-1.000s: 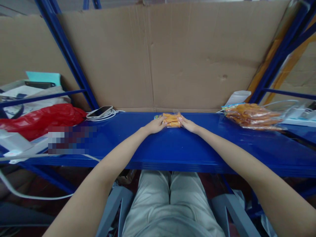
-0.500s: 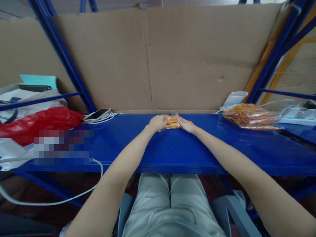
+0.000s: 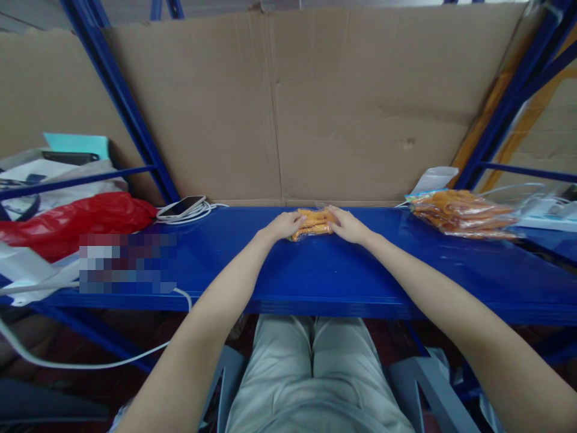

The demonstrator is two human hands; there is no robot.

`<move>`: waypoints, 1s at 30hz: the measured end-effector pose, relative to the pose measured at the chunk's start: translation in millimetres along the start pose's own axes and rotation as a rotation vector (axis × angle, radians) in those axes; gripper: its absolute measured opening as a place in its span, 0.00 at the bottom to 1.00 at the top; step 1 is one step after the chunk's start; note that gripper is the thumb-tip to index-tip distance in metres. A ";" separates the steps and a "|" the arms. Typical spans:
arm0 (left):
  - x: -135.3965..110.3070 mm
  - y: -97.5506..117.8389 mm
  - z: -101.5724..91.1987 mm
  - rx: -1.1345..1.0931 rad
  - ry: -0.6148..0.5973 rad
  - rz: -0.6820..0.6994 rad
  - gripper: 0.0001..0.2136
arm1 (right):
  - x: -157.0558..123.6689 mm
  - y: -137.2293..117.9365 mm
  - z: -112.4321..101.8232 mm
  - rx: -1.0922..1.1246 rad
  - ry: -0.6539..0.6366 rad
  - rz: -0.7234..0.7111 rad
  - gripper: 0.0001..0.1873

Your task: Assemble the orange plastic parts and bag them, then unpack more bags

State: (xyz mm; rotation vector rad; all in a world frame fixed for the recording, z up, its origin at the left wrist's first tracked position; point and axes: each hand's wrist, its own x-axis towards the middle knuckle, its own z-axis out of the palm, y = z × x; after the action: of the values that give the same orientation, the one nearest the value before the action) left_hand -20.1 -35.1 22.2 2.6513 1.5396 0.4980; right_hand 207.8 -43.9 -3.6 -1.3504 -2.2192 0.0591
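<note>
With twelve o'clock pointing away from the person and the orange packet at the dial's centre, the cardboard panel (image 3: 342, 108) stands tallest, filling twelve behind the blue bench (image 3: 324, 273). At nine, well apart from the packet, lies a crumpled red bag (image 3: 90, 216). A white cable (image 3: 90, 365) loops below the bench's front edge toward eight, passing near the left forearm (image 3: 216, 307); whether they touch cannot be told, but a wide elbow swing could snag it. At three, a stack of wrapped orange packets (image 3: 464, 213) leans loosely, its film slick enough, I judge, to slide if a sleeve or wrist knocked it. Nearer in at nine, a phone (image 3: 183, 207) rests on a coiled white cord (image 3: 201, 210). The left hand (image 3: 285, 225) and right hand (image 3: 349, 225) meet the small orange packet (image 3: 313, 224) on the bench at its nine and three ends; each grip pinches an end between thumb and fingers, the undersides hidden. Uneven pressure could make that shiny wrapping slip or skew, and pulling the ends apart too hard could split it.
</note>
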 end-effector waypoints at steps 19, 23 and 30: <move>10.0 5.6 6.8 -0.082 0.183 0.033 0.14 | 8.3 20.0 1.0 0.392 0.391 0.614 0.12; 8.5 3.9 9.1 -0.111 0.185 -0.020 0.11 | 8.5 21.2 2.7 0.579 0.351 0.676 0.09; 8.7 -18.1 11.0 -0.067 0.105 -0.279 0.18 | 2.6 26.7 -11.5 0.315 0.525 0.499 0.35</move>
State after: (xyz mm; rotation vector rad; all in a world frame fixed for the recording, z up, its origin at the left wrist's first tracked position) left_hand -28.0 -17.1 10.5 2.3426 1.8478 0.6649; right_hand 233.9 -31.0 -0.8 -1.4960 -1.3516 0.1999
